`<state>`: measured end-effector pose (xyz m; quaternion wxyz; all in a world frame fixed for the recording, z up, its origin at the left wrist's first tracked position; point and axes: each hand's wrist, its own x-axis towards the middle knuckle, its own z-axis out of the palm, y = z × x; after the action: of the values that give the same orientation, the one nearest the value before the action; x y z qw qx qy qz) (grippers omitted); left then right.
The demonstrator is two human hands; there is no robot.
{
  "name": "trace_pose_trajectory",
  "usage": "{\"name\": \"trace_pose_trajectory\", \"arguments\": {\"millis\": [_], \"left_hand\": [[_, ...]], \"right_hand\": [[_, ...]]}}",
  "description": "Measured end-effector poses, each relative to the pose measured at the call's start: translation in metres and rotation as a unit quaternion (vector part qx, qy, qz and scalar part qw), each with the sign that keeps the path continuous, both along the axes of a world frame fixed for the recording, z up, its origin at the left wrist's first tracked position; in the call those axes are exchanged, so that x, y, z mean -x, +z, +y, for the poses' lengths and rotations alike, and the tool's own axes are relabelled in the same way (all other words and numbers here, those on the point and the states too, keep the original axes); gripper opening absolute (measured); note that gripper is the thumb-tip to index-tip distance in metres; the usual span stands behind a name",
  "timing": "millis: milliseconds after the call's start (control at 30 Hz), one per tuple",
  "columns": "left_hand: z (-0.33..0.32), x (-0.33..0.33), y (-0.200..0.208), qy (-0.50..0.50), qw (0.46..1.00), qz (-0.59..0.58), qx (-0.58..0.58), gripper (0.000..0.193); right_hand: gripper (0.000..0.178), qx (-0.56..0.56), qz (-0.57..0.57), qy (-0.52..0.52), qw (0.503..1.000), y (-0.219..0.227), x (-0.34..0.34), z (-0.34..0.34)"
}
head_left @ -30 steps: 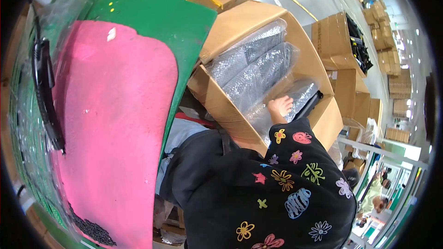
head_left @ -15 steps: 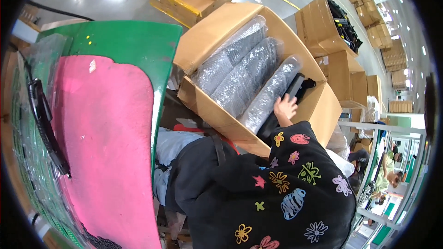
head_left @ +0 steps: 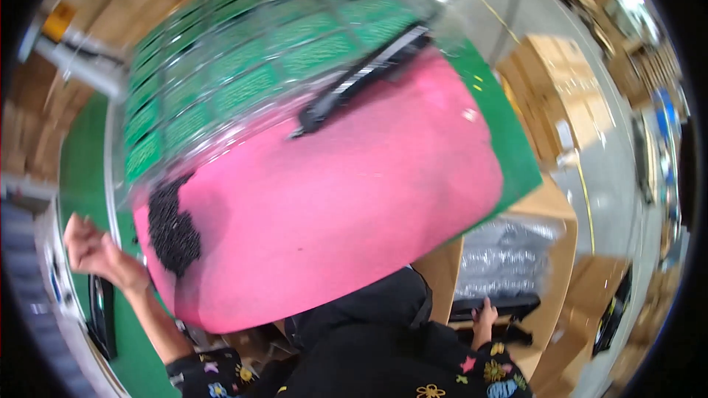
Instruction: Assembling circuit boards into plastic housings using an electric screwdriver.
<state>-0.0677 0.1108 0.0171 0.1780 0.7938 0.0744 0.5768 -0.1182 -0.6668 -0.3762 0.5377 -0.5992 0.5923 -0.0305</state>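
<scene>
A green table (head_left: 514,155) is carrying a pink mat (head_left: 332,206). On the left, the left hand (head_left: 101,253) is hovering half open, holding nothing. The right hand (head_left: 484,315) is touching a long black part (head_left: 518,304) lying in the near right box (head_left: 563,273); how tightly closed, I can't tell.

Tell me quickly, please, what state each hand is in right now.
Left hand: partly open, fingers loosely curled, nothing visible in it.
Right hand: fingers on the black part in the cardboard box; grip cannot be told.
</scene>
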Motion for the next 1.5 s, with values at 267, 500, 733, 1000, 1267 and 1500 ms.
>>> {"name": "trace_pose_trajectory", "arguments": {"millis": [267,500,733,1000,1267,1500], "left_hand": [[-0.089,-0.053,0.011,-0.258,0.943,0.186,-0.093,0.046],[-0.104,-0.049,0.014,-0.32,0.916,0.224,-0.092,0.043],[-0.119,-0.043,0.017,-0.406,0.876,0.25,-0.072,0.027],[-0.168,-0.041,0.034,-0.453,0.78,0.403,0.155,0.095],[-0.108,-0.046,-0.01,-0.248,0.824,0.508,0.029,0.053],[-0.093,-0.051,0.012,-0.176,0.818,0.545,-0.059,0.053]], "right_hand": [[0.024,-0.102,-0.379,0.074,0.917,0.232,-0.156,-0.001],[0.056,-0.042,-0.444,0.091,0.89,0.395,-0.197,0.08],[0.04,0.033,-0.425,0.226,0.876,0.441,-0.198,0.234],[0.037,-0.364,-0.329,0.583,0.647,0.435,-0.23,0.344],[0.056,0.05,-0.339,0.862,0.374,0.423,-0.248,0.419],[0.037,0.506,-0.501,0.66,0.239,0.436,-0.357,0.46]]}}
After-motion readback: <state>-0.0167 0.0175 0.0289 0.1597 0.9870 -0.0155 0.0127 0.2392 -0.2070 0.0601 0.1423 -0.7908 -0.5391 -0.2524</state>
